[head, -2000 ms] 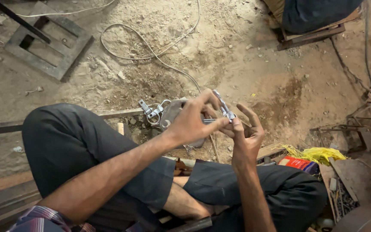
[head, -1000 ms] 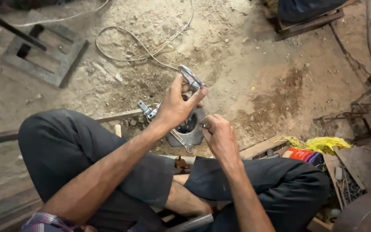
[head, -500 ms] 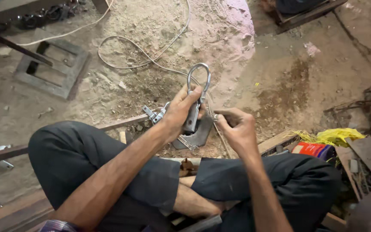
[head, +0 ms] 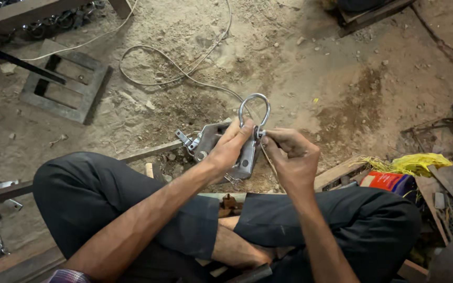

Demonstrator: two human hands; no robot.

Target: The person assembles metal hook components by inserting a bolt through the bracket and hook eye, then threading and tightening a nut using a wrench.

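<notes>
Left hand [head: 230, 148] gripping metal padlock [head: 247, 152] body, right hand [head: 289, 157] pinching a small part beside its shackle

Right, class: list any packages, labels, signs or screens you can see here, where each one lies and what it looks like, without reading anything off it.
Red packet: on the ground at right, beside the person's knee; flat, boxy, red with a dark end.
Yellow wrapper: just behind the red packet; crumpled, bright yellow, loose strands at its left end.
No signs or screens in view.
</notes>
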